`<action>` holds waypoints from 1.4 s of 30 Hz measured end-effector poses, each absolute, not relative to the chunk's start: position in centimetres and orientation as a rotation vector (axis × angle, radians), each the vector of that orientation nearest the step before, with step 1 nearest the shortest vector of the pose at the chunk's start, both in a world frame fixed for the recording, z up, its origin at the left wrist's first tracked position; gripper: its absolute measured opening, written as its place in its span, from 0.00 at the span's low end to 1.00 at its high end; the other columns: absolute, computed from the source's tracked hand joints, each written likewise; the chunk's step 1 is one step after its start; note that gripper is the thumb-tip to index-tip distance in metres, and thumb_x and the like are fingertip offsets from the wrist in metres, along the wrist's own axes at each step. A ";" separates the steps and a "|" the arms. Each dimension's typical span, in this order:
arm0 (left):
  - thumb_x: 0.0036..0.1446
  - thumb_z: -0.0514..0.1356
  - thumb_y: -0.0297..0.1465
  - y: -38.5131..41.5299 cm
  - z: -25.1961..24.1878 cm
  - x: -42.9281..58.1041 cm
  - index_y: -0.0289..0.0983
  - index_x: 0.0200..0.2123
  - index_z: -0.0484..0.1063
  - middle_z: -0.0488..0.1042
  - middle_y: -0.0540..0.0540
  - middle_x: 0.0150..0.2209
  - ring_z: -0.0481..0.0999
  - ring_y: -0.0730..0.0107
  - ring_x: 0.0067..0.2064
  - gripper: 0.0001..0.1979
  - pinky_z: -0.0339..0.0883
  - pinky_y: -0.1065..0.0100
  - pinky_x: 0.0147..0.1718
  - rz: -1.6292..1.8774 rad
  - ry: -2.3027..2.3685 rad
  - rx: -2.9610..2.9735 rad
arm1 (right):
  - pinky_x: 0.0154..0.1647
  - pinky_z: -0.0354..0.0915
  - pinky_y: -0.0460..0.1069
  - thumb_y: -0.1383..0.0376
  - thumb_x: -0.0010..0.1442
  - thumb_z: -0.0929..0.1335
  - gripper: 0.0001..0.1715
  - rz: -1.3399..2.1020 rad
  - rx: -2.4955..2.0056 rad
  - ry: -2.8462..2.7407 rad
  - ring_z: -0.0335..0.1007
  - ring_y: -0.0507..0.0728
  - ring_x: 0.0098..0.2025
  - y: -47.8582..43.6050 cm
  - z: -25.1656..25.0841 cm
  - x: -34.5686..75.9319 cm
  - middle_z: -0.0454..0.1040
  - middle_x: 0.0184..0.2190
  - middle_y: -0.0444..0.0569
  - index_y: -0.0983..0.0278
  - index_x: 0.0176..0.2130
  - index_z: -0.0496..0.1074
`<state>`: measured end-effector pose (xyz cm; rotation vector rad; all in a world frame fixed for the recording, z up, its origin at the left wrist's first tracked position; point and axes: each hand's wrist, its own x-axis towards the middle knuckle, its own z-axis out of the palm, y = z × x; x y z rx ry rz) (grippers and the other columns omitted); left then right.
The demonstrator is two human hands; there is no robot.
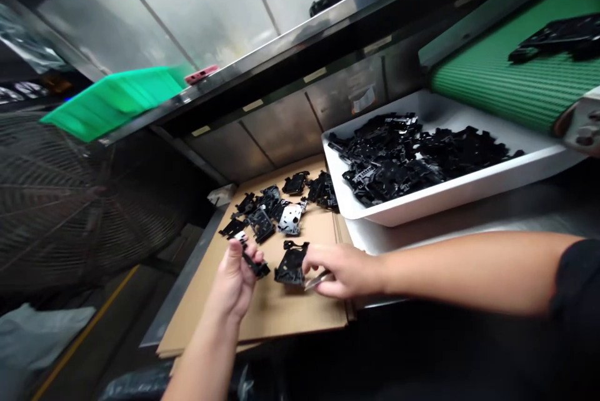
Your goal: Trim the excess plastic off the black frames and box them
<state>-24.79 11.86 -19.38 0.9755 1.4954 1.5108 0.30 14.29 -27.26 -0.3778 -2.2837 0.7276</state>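
My left hand (pixel 235 279) is closed around a small black plastic part (pixel 255 265) that sticks out past my fingers above the cardboard sheet (pixel 281 313). My right hand (pixel 340 270) pinches a thin metal blade-like tool (pixel 317 280) and touches a larger black plastic part (pixel 290 263) lying on the cardboard. Several more black parts (pixel 267 210) lie in a loose group farther back on the cardboard.
A white tray (pixel 450 192) heaped with black parts stands at the right. Above it runs a green conveyor belt (pixel 506 82) carrying a black part (pixel 557 39). A green bin (pixel 112 101) sits on the steel shelf, and a large fan (pixel 60 201) stands at the left.
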 end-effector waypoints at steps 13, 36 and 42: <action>0.51 0.79 0.52 5.1 -19.6 -18.4 0.43 0.69 0.71 0.83 0.41 0.56 0.84 0.56 0.56 0.47 0.80 0.66 0.48 1.516 1.386 0.744 | 0.38 0.69 0.48 0.54 0.65 0.78 0.31 1.237 -0.389 -1.945 0.69 0.52 0.36 12.8 -25.8 1.1 0.73 0.43 0.47 0.63 0.60 0.71; 0.56 0.79 0.42 -2.9 -22.4 -15.3 0.46 0.65 0.79 0.85 0.45 0.46 0.85 0.69 0.36 0.34 0.80 0.74 0.35 1.555 1.330 0.514 | 0.49 0.71 0.49 0.52 0.63 0.81 0.31 1.952 -0.373 -1.574 0.73 0.51 0.41 11.3 -23.2 2.1 0.75 0.38 0.41 0.63 0.56 0.71; 0.58 0.77 0.43 -2.9 -22.0 -15.5 0.48 0.61 0.83 0.85 0.45 0.56 0.87 0.65 0.45 0.28 0.82 0.72 0.41 1.551 1.343 0.493 | 0.52 0.71 0.49 0.61 0.67 0.78 0.21 1.968 -0.333 -1.709 0.73 0.50 0.44 11.7 -22.9 2.4 0.74 0.39 0.42 0.64 0.56 0.75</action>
